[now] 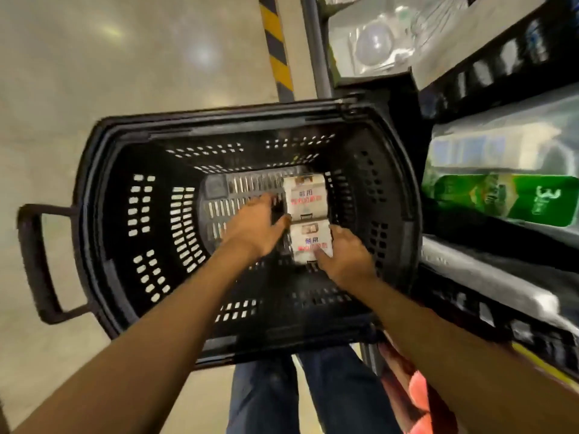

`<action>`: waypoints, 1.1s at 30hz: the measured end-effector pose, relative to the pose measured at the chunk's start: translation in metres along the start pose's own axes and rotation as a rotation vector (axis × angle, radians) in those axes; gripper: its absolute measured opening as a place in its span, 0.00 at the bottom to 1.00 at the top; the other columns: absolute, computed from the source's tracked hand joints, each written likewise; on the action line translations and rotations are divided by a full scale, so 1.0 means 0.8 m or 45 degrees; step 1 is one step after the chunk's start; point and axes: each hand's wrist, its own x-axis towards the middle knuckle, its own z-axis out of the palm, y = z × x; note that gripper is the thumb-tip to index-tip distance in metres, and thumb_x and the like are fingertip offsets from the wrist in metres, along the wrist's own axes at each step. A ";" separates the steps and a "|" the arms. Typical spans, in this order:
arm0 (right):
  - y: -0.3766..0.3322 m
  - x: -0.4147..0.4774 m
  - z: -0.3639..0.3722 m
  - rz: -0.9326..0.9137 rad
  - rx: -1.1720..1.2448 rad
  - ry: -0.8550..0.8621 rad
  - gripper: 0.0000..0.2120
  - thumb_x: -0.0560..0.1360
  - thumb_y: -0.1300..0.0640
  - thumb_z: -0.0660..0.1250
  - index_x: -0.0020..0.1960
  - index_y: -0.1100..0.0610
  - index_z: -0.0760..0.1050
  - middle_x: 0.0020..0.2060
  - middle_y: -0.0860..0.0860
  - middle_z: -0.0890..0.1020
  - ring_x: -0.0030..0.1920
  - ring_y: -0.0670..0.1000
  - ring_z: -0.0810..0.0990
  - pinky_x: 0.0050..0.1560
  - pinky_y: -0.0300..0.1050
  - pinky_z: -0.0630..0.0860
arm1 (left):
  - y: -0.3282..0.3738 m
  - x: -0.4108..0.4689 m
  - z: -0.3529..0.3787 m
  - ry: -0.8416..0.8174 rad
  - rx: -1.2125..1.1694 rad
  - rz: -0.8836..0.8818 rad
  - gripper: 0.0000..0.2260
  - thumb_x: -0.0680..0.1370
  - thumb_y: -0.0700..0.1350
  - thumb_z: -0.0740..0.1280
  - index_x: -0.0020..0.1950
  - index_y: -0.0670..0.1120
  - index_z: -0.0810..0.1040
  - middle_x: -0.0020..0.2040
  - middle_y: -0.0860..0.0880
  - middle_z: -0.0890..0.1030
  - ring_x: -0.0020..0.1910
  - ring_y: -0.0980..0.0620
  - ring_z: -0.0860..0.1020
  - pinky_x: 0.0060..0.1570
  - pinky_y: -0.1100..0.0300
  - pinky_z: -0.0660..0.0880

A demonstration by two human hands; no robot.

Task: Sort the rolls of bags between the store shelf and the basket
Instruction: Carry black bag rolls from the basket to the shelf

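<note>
Head view: you look down into a black plastic basket [219, 120]. Two white wrapped rolls of bags lie end to end on its floor. Your right hand [347, 258] grips the near roll [308, 242], thumb across its label, fingers curled over its right edge. The far roll [305, 197] lies just beyond those fingers. Your left hand [250, 230] is spread and holds nothing, its fingers just left of both rolls; contact is unclear. The rolls look light, slightly squashy and slick in film, so grasp each around its middle. Both labels read 耐用 in blue; the red line below is blurred. Right of your right fingers, the store shelf [470, 79] holds a green pack [517, 198] marked 3.
</note>
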 end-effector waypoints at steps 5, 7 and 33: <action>0.033 0.096 0.063 0.208 0.212 -0.006 0.41 0.72 0.46 0.70 0.76 0.60 0.52 0.69 0.58 0.68 0.68 0.58 0.67 0.66 0.53 0.69 | -0.035 0.106 0.071 -0.050 -0.121 -0.159 0.25 0.80 0.56 0.58 0.71 0.41 0.65 0.66 0.39 0.73 0.64 0.40 0.72 0.61 0.50 0.69; 0.038 0.128 0.086 0.275 0.349 0.017 0.49 0.66 0.42 0.73 0.76 0.58 0.50 0.67 0.57 0.71 0.66 0.57 0.72 0.64 0.54 0.72 | -0.047 0.140 0.100 -0.044 -0.286 -0.194 0.26 0.79 0.58 0.61 0.68 0.41 0.68 0.63 0.39 0.75 0.60 0.40 0.75 0.58 0.51 0.73; 0.017 0.077 0.102 0.451 0.688 0.393 0.32 0.56 0.49 0.82 0.57 0.50 0.76 0.52 0.51 0.82 0.53 0.52 0.80 0.51 0.51 0.80 | -0.058 0.107 0.117 0.167 -1.144 -0.317 0.24 0.68 0.47 0.76 0.61 0.45 0.73 0.52 0.50 0.83 0.49 0.52 0.83 0.52 0.48 0.79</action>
